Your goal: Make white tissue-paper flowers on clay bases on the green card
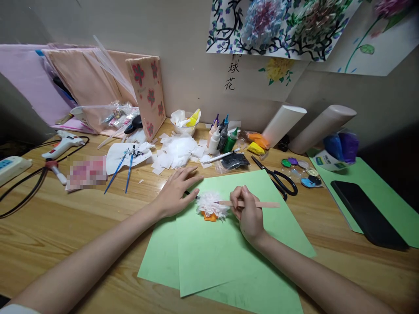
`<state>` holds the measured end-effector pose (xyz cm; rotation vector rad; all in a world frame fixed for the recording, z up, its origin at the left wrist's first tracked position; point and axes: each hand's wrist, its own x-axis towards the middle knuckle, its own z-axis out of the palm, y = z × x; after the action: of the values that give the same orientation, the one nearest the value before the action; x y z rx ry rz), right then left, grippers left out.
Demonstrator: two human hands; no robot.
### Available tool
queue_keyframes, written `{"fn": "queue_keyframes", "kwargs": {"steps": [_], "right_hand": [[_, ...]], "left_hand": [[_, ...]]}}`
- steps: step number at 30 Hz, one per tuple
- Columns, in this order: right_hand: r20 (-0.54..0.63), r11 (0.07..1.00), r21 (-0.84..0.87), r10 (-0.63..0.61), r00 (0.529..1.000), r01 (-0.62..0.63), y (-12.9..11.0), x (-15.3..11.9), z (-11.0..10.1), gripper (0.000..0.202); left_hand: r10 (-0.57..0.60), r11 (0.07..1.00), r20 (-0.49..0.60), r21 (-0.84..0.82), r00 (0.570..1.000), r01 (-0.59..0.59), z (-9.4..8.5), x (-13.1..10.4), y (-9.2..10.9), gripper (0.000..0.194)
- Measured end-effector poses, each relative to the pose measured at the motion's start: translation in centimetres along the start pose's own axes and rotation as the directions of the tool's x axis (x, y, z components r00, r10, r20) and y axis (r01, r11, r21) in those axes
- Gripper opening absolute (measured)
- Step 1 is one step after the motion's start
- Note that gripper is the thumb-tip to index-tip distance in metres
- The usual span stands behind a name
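My right hand (248, 213) is closed round a flat wooden stick (268, 204). The stick's dark-tinted tip touches a fluffy white paper flower (211, 203). An orange piece (209, 216) shows under the flower's near edge. My left hand (178, 192) lies to the left of the flower with its fingers spread, its thumb beside a short dark thing (187, 193) whose hold I cannot make out. The flower rests on green paper sheets (212, 261) that overlap on the wooden table.
Black scissors (284, 182) lie at the sheets' back right. Behind are white paper squares (178, 148), paint bottles (231, 140) and a bowl (183, 126). Blue brushes (130, 172) and a glue gun (62, 145) lie left; a black phone-like slab (366, 213) lies right.
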<state>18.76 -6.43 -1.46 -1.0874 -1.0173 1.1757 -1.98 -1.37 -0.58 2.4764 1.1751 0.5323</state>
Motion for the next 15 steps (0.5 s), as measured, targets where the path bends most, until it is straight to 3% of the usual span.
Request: {"fn": "queue_keyframes", "kwargs": {"steps": [4, 9, 15], "right_hand": [[-0.026, 0.997, 0.048, 0.057, 0.998, -0.056, 0.1, 0.9, -0.1, 0.046], [-0.078, 0.997, 0.06, 0.045, 0.996, -0.04, 0.3, 1.6, -0.4, 0.046], [-0.051, 0.994, 0.08, 0.073, 0.996, -0.069, 0.6, 1.7, -0.6, 0.046]], "left_hand": [[0.041, 0.997, 0.011, 0.069, 0.999, -0.041, 0.8, 2.5, -0.6, 0.046], [0.035, 0.993, -0.066, 0.116, 0.997, -0.027, 1.7, 5.8, -1.3, 0.046], [0.058, 0.992, -0.174, 0.121, 0.983, -0.037, 0.9, 4.9, -1.0, 0.032]]}}
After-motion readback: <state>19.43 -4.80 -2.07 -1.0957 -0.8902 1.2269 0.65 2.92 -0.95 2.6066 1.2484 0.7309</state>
